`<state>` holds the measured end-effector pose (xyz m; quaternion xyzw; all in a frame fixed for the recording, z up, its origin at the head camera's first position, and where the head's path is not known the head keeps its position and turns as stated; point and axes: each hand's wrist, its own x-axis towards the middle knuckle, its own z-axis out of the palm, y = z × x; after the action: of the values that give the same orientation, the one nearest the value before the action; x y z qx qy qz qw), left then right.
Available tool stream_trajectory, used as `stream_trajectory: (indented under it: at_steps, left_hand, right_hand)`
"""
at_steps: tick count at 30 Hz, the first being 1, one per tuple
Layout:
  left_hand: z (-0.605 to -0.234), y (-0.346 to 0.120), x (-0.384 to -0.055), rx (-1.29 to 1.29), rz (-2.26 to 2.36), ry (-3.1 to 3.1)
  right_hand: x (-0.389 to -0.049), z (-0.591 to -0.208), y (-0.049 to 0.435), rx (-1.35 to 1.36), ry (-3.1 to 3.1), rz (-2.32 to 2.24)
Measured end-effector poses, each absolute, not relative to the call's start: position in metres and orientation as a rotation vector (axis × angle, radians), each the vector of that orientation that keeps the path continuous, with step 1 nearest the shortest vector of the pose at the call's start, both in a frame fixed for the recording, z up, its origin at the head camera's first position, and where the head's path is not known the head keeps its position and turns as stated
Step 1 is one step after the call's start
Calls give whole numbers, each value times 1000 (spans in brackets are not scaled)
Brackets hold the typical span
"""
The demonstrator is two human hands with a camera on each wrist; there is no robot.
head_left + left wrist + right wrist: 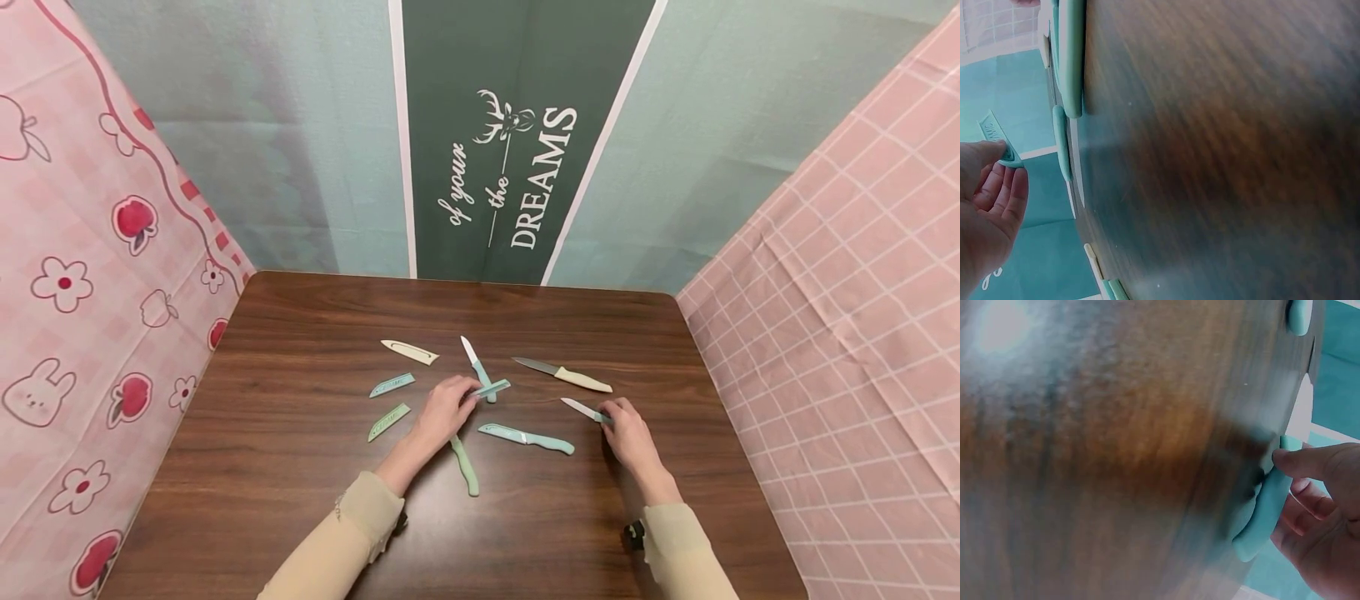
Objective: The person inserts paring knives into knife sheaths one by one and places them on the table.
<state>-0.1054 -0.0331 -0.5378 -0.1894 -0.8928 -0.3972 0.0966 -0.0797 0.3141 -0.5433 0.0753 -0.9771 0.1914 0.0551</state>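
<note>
My left hand point(441, 408) pinches a light-blue blade sheath point(999, 139) between thumb and fingers, raised above the table in the left wrist view. In the head view this sheath overlaps the handle of a blue paring knife point(472, 353) with a white blade. A green-handled knife point(466, 471) lies beside that hand, its blade end hidden under it. At the right, my right hand point(630, 435) grips a paring knife by its teal handle point(1267, 509), the white blade point(579, 408) pointing left. Between the hands lies a blue knife point(546, 441) with its blade inside a sheath.
Left of the left hand lie a cream sheath point(411, 353), a blue sheath point(392, 384) and a green sheath point(387, 422). Behind the right hand is a cream-handled knife point(583, 381) with a dark blade. Hanging cloths enclose the brown wooden table point(300, 350) on three sides.
</note>
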Motion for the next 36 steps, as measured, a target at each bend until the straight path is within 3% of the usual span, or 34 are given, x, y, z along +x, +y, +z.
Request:
stream_trajectory:
  at_steps: [10, 36]
  left_hand:
    - [-532, -39, -109, -581, -1241, -2628]
    - [-506, -51, -118, -663, -1270, -2568]
  right_hand:
    - [-85, -522, 300, 402, -2843, 657]
    - [-83, -470, 273, 446, -2693, 741]
